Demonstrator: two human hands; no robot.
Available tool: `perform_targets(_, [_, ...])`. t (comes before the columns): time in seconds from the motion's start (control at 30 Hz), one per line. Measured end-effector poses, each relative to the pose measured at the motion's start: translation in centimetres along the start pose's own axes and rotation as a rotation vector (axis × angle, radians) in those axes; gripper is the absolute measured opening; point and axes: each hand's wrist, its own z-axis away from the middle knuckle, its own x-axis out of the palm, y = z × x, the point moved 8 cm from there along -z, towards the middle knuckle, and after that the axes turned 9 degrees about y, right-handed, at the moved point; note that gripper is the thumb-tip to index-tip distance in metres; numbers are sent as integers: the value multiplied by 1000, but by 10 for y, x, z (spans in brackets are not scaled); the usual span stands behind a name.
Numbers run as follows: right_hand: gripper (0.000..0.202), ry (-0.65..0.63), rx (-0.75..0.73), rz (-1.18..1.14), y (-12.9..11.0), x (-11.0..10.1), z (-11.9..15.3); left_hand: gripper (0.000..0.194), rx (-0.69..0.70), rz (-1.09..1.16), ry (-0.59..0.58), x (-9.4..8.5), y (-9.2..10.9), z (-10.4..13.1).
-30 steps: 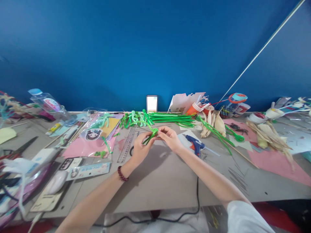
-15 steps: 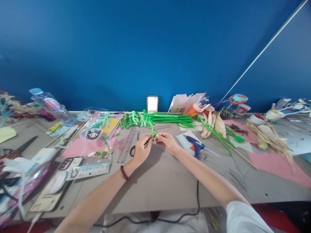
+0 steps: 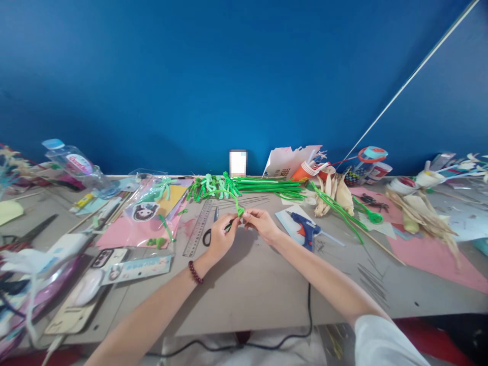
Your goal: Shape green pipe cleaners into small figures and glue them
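Note:
Both hands meet over the middle of the table, fingers pinched around a bright green pipe cleaner (image 3: 240,210) with a small coiled knot at its lower end. From that knot a thin strand curves up and away to the left. My left hand (image 3: 222,235) grips the knot from the left, its fingers closed. Thumb and fingertips of my right hand (image 3: 262,225) press together at the knot's right side, partly hiding it. Beside my left hand lie black-handled scissors (image 3: 207,237) and a clear ruler (image 3: 197,230).
Green pipe cleaners (image 3: 267,186) lie in a bundle along the blue wall, near twisted green pieces (image 3: 213,186). A blue glue gun (image 3: 309,230) rests on the right, its cable running off the front edge. Dried husks (image 3: 335,195), a plastic bottle (image 3: 78,163) and pink paper (image 3: 122,231) crowd the sides.
The pipe cleaner's free strand now arcs lower and further left. My hands stay pinched at the knot in nearly the same place, and the view has shifted very slightly.

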Motion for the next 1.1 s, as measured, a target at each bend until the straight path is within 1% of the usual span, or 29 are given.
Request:
perform_targets(0.2, [28, -12, 12, -70, 0, 3, 2, 19, -82, 36, 38, -4, -4, -2])
perform_targets(0.43, [27, 5, -11, -16, -2, 2, 1, 17, -112, 57, 23, -1, -8, 0])
perform_targets(0.57, [25, -7, -67, 33, -9, 3, 2, 19, -171, 104, 28, 1, -12, 1])
perform_targets(0.67, [25, 3, -81, 33, -11, 3, 3, 20, -227, 154, 34, 1, -14, 0])
perform_targets(0.8, [25, -22, -7, -72, -6, 4, 5, 20, -297, 214, 54, -1, -15, -2])
perform_targets(0.87, [24, -41, 14, -124, -6, 5, 5, 20, -317, 270, 30, 2, -17, -2])
perform_targets(0.97, [23, -37, 24, -178, -9, 3, 4, 21, -350, 371, -5, 8, -22, 0])
perform_targets(1.1, [22, -4, 7, -184, -12, -2, 2, 24, -457, 484, 17, 13, -32, 3])
